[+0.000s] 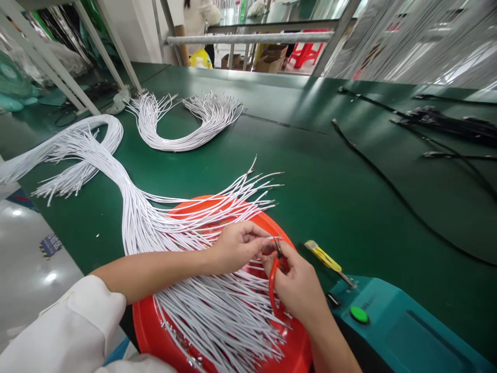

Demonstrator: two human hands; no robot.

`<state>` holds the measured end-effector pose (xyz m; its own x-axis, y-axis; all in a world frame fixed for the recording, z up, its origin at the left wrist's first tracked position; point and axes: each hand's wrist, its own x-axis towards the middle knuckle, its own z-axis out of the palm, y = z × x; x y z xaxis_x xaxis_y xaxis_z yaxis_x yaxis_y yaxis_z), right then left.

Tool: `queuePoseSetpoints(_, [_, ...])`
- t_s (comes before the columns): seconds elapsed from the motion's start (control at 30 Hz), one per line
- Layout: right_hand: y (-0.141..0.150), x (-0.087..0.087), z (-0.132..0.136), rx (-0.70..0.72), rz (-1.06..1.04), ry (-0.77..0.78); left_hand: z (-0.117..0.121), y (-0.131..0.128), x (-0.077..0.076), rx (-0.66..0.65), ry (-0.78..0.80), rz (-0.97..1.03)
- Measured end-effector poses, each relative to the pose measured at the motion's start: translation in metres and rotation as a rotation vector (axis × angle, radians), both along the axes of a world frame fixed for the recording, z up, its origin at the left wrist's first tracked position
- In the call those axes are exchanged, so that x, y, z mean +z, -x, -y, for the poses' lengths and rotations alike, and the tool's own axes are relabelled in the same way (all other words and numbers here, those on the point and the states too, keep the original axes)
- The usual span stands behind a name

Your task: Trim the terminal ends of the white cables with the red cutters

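My left hand (237, 247) pinches the end of a thin white cable (274, 238) above a round red basin (144, 329). Close against it, my right hand (301, 280) is closed on a pair of small red-handled scissors (273, 290), whose dark blades meet the cable tip. Whether the blades are apart or together is too small to tell. A large bundle of white cables (217, 316) lies across the basin under both hands. More of the strands (134, 207) fan over its far rim, bending from the left.
On the green table (295, 171) lie a curved cable bundle (182, 140) and another at left (112, 132). Right of the basin are a yellow-handled tool (324, 256) and a teal machine (411, 326) with a green button. Black cables (446, 122) lie far right; a metal rail (252, 38) crosses behind.
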<state>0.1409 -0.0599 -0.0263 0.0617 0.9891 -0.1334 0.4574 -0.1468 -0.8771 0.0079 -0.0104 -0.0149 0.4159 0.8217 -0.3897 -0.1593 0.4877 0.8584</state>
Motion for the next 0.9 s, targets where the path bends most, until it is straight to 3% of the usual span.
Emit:
queuePoseSetpoints(0.23, [0.0026,0.0002,-0.0007,-0.2,-0.221,-0.055,0.0003,0.0015,-0.0043,0.007,-0.108,-0.088])
queuePoseSetpoints(0.5, [0.0035,-0.0007,0.0,-0.056,0.015,0.025,0.0025,0.0002,-0.0036,-0.002,-0.093,-0.071])
queuePoseSetpoints(0.9, [0.0046,0.0022,-0.0027,-0.029,0.109,-0.026,0.0043,-0.0024,0.0026,0.003,-0.011,-0.034])
